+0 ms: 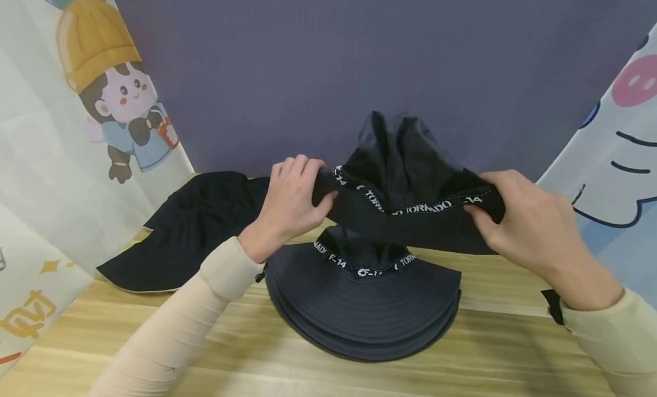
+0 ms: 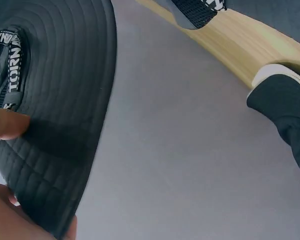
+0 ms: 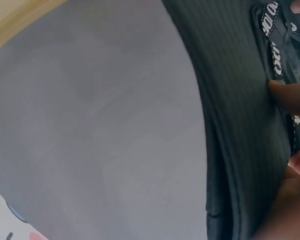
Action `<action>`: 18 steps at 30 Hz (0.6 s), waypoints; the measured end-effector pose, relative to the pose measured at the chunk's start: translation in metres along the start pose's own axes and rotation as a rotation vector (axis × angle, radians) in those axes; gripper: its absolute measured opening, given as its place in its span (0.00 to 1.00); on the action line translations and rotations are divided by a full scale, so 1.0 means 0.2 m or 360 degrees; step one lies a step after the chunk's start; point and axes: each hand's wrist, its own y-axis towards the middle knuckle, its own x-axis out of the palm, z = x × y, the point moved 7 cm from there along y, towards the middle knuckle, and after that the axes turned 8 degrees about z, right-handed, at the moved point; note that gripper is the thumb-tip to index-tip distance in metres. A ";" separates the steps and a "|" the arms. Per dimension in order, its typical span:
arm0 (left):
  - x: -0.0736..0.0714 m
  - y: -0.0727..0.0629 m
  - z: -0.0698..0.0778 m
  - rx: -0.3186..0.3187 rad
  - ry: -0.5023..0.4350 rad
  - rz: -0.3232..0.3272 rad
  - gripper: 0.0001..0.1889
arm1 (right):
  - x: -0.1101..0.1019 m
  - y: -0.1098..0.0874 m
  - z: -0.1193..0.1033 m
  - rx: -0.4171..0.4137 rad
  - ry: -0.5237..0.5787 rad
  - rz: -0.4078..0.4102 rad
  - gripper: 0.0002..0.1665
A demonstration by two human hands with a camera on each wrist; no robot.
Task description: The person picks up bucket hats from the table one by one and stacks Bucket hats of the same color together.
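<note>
Raised between both hands is a black bucket hat (image 1: 405, 229) with white lettering on its inner band and its crown pointing away. My left hand (image 1: 290, 203) pinches one side of the brim, thumb on the near face. At the other side my right hand (image 1: 536, 229) grips the brim the same way. Each wrist view shows a thumb pressed on the stitched brim (image 2: 70, 100) close to the lettered band (image 3: 276, 60). Just below the held hat, a stack of similar dark hats (image 1: 364, 314) lies on the wooden table, brims overlapping; its crown is partly hidden.
More black hats (image 1: 190, 237) lie folded at the table's left, partly behind my left arm. A small black piece (image 1: 553, 306) shows beside my right wrist. A grey-purple panel (image 1: 328, 60) stands behind the wooden table (image 1: 246, 351), with cartoon-printed sheets (image 1: 41, 129) at both sides.
</note>
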 end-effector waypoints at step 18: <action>-0.12 0.05 -0.07 -0.0067 -0.0223 -0.0158 0.21 | 0.07 0.07 0.09 0.0382 0.0265 -0.0454 0.33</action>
